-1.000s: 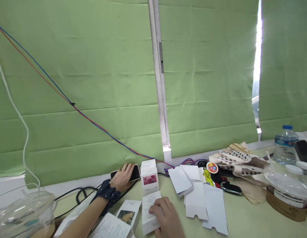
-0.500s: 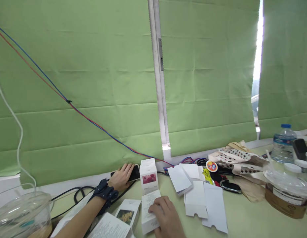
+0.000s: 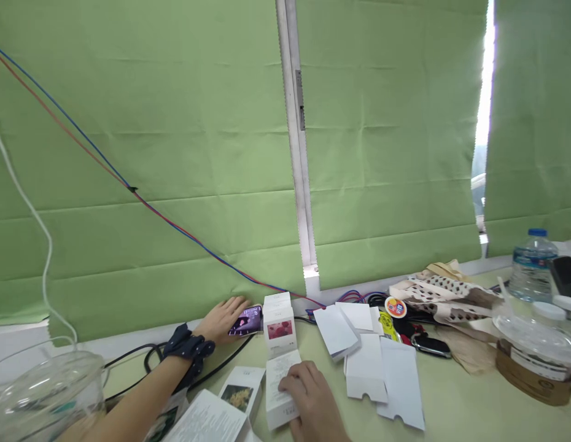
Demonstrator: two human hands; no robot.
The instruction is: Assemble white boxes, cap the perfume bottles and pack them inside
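My left hand [image 3: 224, 317], with a dark dotted scrunchie [image 3: 188, 348] at its wrist, reaches to the back of the table. Its fingers are stretched out along the far side of a phone [image 3: 247, 320], whose screen is lit. My right hand [image 3: 313, 399] has its fingers curled over a stack of white printed cards [image 3: 277, 399], gripping its right side. Behind that stack, more white cards with a red picture [image 3: 279, 329] run back towards the wall. To the left lie a white card with a yellow picture [image 3: 242, 390] and a text-covered card [image 3: 206, 420].
White card sleeves [image 3: 400, 377] lie to the right, near a smartwatch [image 3: 431, 345] and spotted fabric [image 3: 444, 298]. A lidded tub [image 3: 534, 368] and a water bottle [image 3: 534, 264] stand far right. A clear plastic container [image 3: 48, 393] is at left; black cables [image 3: 230, 356] cross the table.
The phone's screen has gone from dark to lit. My left hand has slid off the phone's face to its far left side. My right hand stays on the cards.
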